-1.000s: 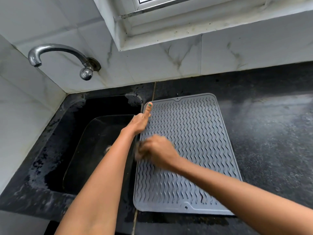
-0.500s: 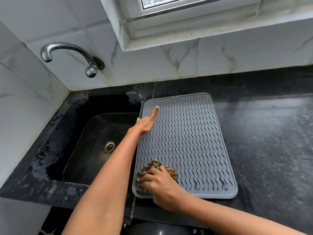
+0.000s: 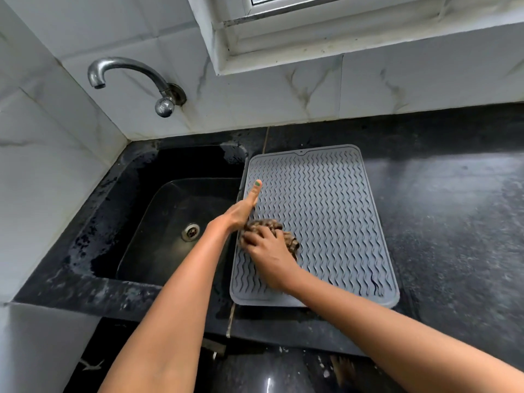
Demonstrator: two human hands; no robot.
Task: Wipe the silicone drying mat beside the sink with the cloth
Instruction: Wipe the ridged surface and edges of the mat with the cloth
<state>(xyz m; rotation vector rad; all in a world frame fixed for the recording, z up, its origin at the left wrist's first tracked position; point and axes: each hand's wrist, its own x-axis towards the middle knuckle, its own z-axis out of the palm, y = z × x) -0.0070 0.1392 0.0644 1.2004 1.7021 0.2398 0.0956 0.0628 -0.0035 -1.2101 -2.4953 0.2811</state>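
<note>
Nearest us, our right hand presses a crumpled brown cloth down onto the left half of the grey silicone drying mat, its grip clamped over the cloth with fingers curled on top. Just beyond and touching the cloth, our left hand rests at the mat's left edge, thumb stretched out along the ridges; whether its other fingers are closed we cannot tell. The mat lies flat on the black surface, just beside the dark sink. Farther back, a metal tap juts from the marbled wall tiles.
</note>
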